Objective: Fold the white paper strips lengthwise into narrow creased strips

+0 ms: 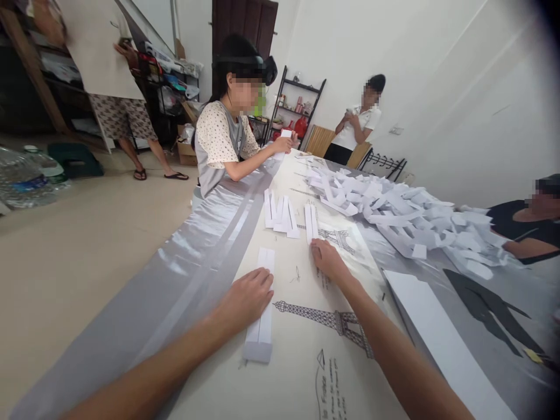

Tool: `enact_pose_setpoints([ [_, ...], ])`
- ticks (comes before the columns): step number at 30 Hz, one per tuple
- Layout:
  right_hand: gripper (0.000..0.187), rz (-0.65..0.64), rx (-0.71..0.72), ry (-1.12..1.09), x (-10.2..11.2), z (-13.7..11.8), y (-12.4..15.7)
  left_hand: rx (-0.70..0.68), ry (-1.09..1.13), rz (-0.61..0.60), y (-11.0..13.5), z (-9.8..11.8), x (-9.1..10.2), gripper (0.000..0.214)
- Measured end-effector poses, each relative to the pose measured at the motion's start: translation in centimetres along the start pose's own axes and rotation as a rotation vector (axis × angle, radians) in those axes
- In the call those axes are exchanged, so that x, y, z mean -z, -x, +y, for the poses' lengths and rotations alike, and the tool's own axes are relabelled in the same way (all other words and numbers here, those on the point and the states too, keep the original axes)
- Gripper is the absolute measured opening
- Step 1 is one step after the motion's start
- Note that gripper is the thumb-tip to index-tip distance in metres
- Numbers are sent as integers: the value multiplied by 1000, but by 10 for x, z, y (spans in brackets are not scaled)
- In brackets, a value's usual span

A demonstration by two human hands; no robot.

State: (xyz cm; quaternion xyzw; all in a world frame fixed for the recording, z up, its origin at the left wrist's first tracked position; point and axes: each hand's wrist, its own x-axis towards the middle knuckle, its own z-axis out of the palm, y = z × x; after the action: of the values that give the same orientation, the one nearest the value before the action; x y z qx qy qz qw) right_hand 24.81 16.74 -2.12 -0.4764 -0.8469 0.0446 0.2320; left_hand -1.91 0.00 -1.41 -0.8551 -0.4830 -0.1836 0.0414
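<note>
My left hand [247, 297] lies flat, fingers together, pressing on a long folded white paper strip [261, 326] on the table cover. My right hand [327, 258] rests on the table farther ahead, fingers curled down at the near end of another folded white strip [311, 221]; whether it grips it is unclear. Both forearms reach in from the bottom edge. Several more folded strips [280, 211] lie in a small group beyond my hands.
A big heap of folded white paper pieces [402, 216] fills the table's right side. A flat white sheet [437, 332] lies near right. One person sits at the table's left [227, 140] holding paper, another at right [525, 224]; two stand behind.
</note>
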Motion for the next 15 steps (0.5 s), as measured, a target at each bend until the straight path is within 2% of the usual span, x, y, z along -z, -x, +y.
enact_pose_setpoints([
  [4,38,48,-27,-93,-17,6,-40,-6,63,2,2,-5,3,15],
  [6,30,104,-79,-116,-18,0,-42,-6,116,22,4,-8,4,17],
  [8,29,167,-143,-114,-7,-6,-26,-20,150,34,6,-10,6,21],
  [10,35,206,-191,-92,15,-8,11,-41,162,30,7,-13,7,23],
  [13,44,182,-238,6,58,4,100,-67,155,29,6,-14,5,25],
  [15,60,164,-326,327,83,19,167,-72,139,44,5,-14,2,26],
])
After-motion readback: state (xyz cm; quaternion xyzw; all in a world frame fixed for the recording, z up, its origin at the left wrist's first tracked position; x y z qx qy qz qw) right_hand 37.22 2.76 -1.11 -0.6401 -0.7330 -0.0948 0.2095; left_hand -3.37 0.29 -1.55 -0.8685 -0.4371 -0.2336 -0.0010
